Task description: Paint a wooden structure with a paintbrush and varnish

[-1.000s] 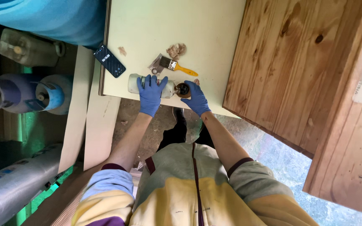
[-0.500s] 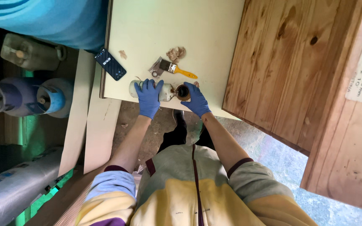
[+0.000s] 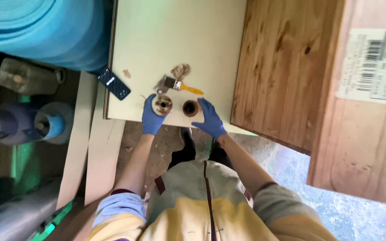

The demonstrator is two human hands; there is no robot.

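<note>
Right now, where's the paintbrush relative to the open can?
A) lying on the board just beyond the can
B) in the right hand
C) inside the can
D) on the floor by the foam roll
A: the paintbrush with the yellow handle lies flat on the pale board just past the open can, while the right hand is beside the can and the left hand holds the lid.

A white rectangular label (image 3: pixel 372 64) with black bars and print sits on the wooden crate (image 3: pixel 362 147) at two o'clock. A dark, slim phone (image 3: pixel 114 83) lies tilted at the worktop's (image 3: pixel 179 40) left edge, at about ten o'clock, its patterned face black with a small pale mark. A grey-green canister (image 3: pixel 25 76) lies at nine o'clock, under the blue roll (image 3: pixel 45 31).
</note>
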